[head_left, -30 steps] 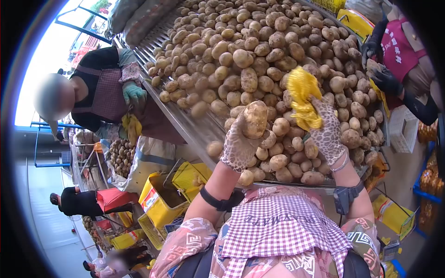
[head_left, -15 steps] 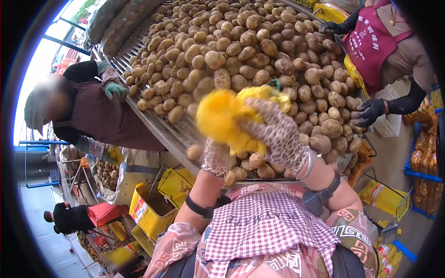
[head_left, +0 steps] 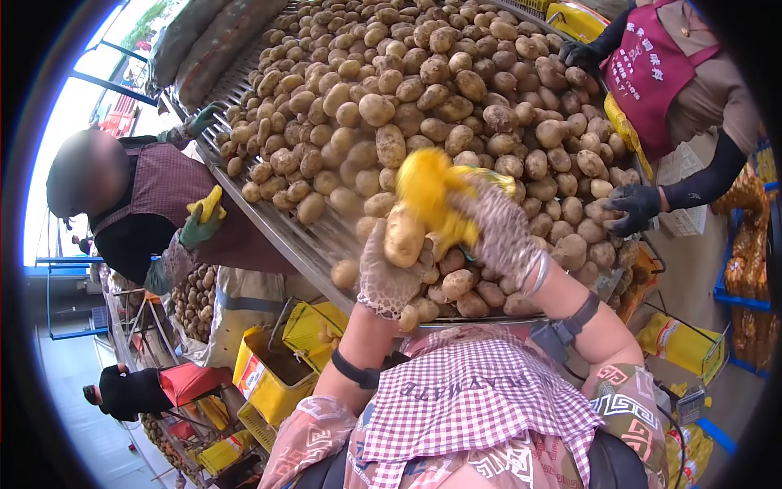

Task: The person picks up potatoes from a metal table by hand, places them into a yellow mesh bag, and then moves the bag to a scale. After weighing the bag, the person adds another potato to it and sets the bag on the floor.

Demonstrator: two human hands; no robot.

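Observation:
My left hand point(head_left: 389, 277), in a spotted glove, is closed round a potato point(head_left: 404, 236) and holds it upright above the near edge of the pile. My right hand point(head_left: 498, 228), gloved in the same pattern, grips a bunched yellow cloth point(head_left: 432, 183), blurred by motion. The cloth overlaps the top of the held potato in this view. Beneath and beyond both hands spreads a big heap of potatoes point(head_left: 456, 106), some with dirt on their skins.
A slatted metal table point(head_left: 269, 232) bears the heap. At the left, a person in a checked apron point(head_left: 175, 187) holds a yellow cloth point(head_left: 207, 204); at the right, another in a red apron point(head_left: 652, 73) has dark gloves on the potatoes. Yellow crates point(head_left: 273, 379) stand below.
The yellow cloth has moved right and up, uncovering the potato in my left hand. The person at the left has shifted arms and shows a yellow cloth in one hand.

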